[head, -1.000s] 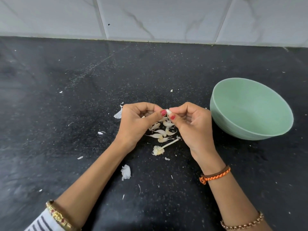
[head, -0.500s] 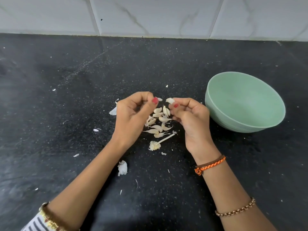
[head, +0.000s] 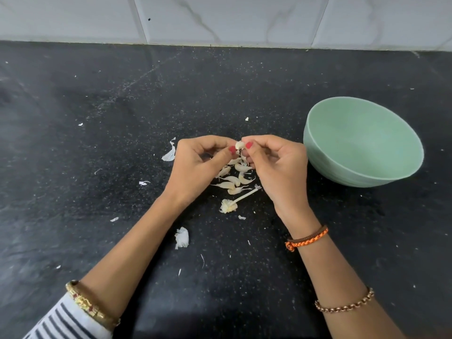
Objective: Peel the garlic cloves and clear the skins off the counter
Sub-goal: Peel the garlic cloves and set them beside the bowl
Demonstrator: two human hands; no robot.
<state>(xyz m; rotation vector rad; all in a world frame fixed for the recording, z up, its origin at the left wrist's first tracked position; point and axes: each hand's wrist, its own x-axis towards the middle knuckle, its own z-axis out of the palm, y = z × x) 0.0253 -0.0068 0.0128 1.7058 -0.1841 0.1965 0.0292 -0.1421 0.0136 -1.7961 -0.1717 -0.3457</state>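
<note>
Clove point(head: 240, 144) small, pale | pinched by left hand point(head: 195, 165), right hand point(head: 276, 165) fingers | papery skins point(head: 182, 238) on speckled counter point(head: 97, 118)

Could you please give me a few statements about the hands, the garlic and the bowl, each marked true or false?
1. Both hands pinch one clove between them. True.
2. The bowl holds peeled cloves. False: nothing shows inside it.
3. The bowl stands beside the right hand. True.
4. The stem lies in the bowl. False: it lies on the counter, between the wrists.
5. Loose cloves lie on the counter under the hands. True.
6. The left hand rests flat on the counter. False: its fingers are curled on the clove.
</note>
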